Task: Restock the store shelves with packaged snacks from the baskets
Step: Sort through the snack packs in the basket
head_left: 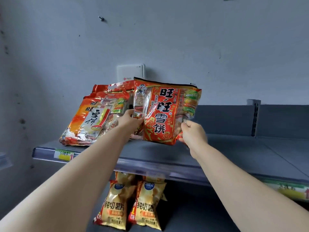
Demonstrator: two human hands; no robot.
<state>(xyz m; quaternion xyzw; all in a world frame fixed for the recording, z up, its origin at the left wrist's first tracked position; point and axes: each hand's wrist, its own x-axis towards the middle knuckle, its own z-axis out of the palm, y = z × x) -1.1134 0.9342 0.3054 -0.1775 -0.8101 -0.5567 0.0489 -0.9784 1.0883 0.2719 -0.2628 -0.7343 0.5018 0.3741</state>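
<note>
A large red and orange rice-cracker bag (164, 113) stands upright on the grey upper shelf (234, 148). My left hand (129, 120) grips its lower left edge. My right hand (192, 133) pinches its lower right corner. To its left, a second bag of the same kind (93, 118) leans back against the wall, partly behind the first.
A white box (130, 72) is fixed to the wall behind the bags. Below the upper shelf hang or stand two yellow chip bags (132, 203). A clear price rail (150, 164) with green-yellow labels runs along the shelf front. A slotted upright post (254, 118) stands at right.
</note>
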